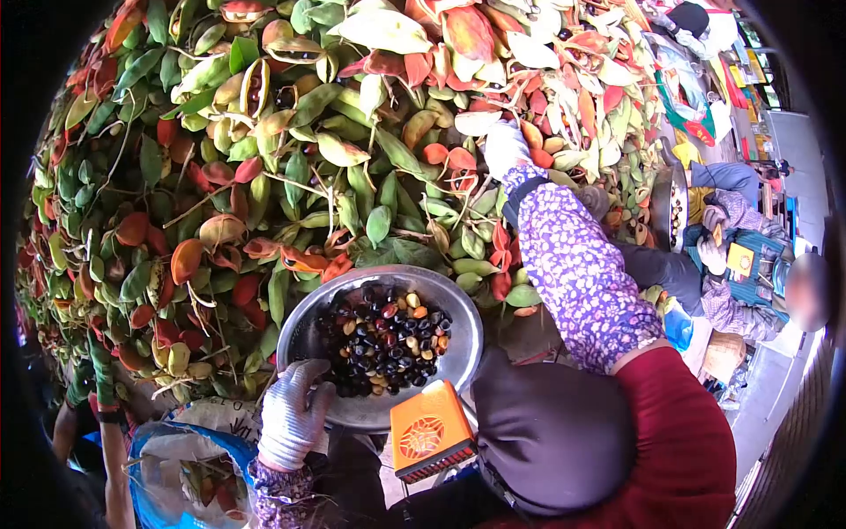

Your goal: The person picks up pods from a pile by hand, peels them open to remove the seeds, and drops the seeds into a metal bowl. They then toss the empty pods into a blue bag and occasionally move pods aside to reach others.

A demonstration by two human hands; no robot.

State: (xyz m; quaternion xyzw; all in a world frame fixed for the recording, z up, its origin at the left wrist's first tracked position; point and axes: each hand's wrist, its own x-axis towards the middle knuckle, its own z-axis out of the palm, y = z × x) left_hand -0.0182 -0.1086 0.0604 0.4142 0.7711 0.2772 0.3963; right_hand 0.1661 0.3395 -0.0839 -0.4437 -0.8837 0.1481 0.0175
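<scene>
My left hand (289,416), in a white knit glove with a purple floral sleeve, grips the near rim of a metal bowl (463,353). The bowl holds dark, shiny seeds (383,339) mixed with some yellow and orange ones. My right hand (503,146), also gloved, reaches far out into a big heap of green, red and orange pods (264,159). Its fingers rest among the pods by a pale one (477,122); whether they grip it cannot be made out. A square orange object (430,432) lies on my lap beside the bowl.
The pod heap fills the whole left and top of the view. A blue bag with a white liner (189,463) stands at the lower left. On the right another person in a floral sleeve (736,212) sits with a second metal bowl (671,207).
</scene>
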